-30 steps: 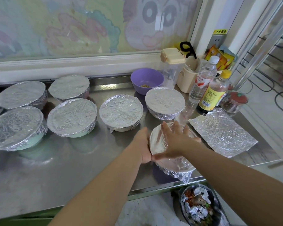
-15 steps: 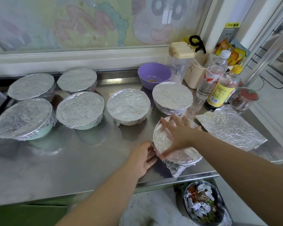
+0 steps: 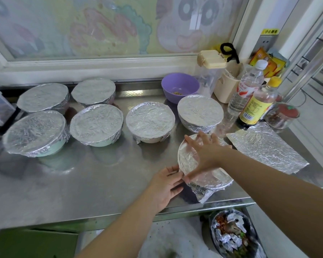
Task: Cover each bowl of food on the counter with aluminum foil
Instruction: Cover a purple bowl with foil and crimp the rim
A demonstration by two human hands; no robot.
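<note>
seven foil-covered bowls [image 3: 43,96] [image 3: 93,91] [image 3: 35,131] [image 3: 96,123] [image 3: 150,121] [image 3: 199,109] [image 3: 186,158], one purple bowl [image 3: 180,86], one foil sheet [image 3: 267,146], two bottles [image 3: 247,90] [image 3: 255,107]

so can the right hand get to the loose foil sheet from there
Probably yes. The right hand lies flat on the near bowl, and the foil sheet lies just right of that bowl, nothing between them. The bottles stand behind the sheet, off the path.

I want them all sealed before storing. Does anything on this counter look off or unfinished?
Yes. The purple bowl at the back stands uncovered with scraps of food inside. On the front bowl, under the right hand, a foil flap juts out loose at the near edge, not yet tucked.
</note>
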